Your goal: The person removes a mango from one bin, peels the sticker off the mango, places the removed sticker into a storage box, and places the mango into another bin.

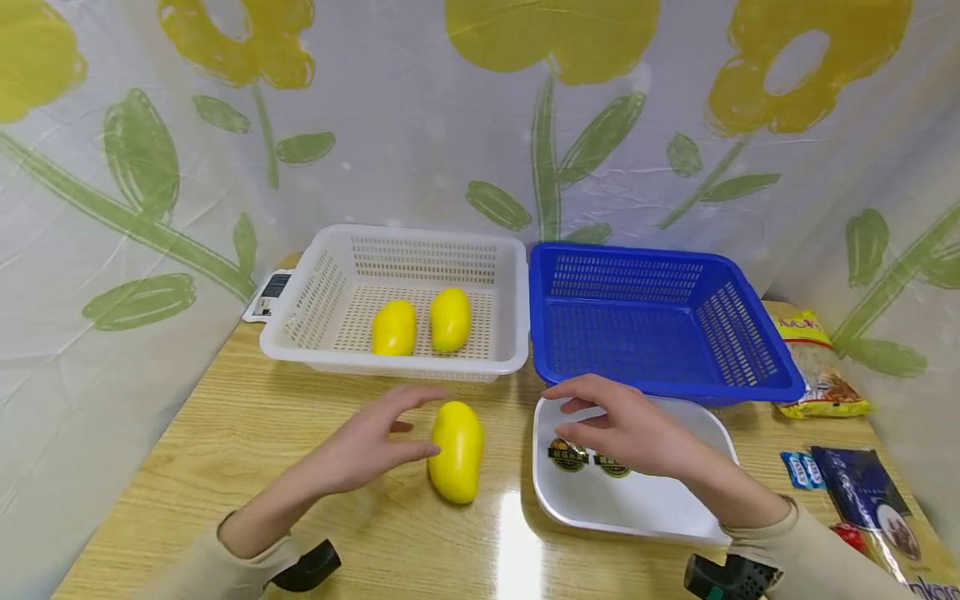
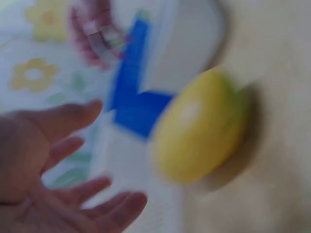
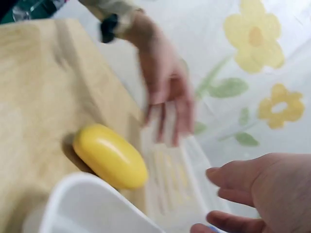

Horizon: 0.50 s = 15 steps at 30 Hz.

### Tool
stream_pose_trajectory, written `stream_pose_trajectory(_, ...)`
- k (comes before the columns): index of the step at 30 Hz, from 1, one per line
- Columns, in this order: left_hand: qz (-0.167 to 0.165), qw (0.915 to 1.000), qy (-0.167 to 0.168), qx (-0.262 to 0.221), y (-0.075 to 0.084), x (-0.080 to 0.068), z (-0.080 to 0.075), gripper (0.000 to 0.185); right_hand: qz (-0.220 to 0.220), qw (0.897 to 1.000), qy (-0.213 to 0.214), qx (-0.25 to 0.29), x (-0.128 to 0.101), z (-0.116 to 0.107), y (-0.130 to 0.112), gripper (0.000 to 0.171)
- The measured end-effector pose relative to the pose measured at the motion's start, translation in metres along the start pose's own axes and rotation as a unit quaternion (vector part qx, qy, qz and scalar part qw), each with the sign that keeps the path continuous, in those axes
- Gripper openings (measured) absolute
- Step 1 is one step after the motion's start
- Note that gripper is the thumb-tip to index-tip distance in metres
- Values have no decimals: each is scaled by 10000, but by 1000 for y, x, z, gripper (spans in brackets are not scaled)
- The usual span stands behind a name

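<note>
Yellow mango [image 1: 456, 451] lying on the table [image 1: 225, 433], white tray [image 1: 637, 508] at its 3 o'clock. Left hand [image 1: 367, 446] released beside it, fingertips perhaps brushing — wrist views blurred. Right hand [image 1: 626, 429] relaxed above tray.

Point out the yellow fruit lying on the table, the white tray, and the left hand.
yellow fruit [image 1: 456, 451], head view, middle of its upper side.
white tray [image 1: 628, 505], head view, bare floor near the front.
left hand [image 1: 365, 450], head view, back of the hand.
</note>
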<state>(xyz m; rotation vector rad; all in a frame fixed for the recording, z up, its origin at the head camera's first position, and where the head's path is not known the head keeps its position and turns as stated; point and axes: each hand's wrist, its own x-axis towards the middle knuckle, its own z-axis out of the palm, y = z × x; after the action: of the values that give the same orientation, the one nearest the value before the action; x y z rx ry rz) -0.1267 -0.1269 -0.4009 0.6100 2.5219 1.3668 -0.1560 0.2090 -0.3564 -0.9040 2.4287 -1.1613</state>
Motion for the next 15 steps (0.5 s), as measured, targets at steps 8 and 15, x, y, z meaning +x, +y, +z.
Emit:
stream_pose_trajectory(8,671,9933,784,514,11,-10,-89,46,405,9957,-350,761,21,29,-5,51)
stream_pose_trajectory(15,-455,9805,1321,1380,-34,-11,-154,56,452,9949,-517,736,35,48,-6,54)
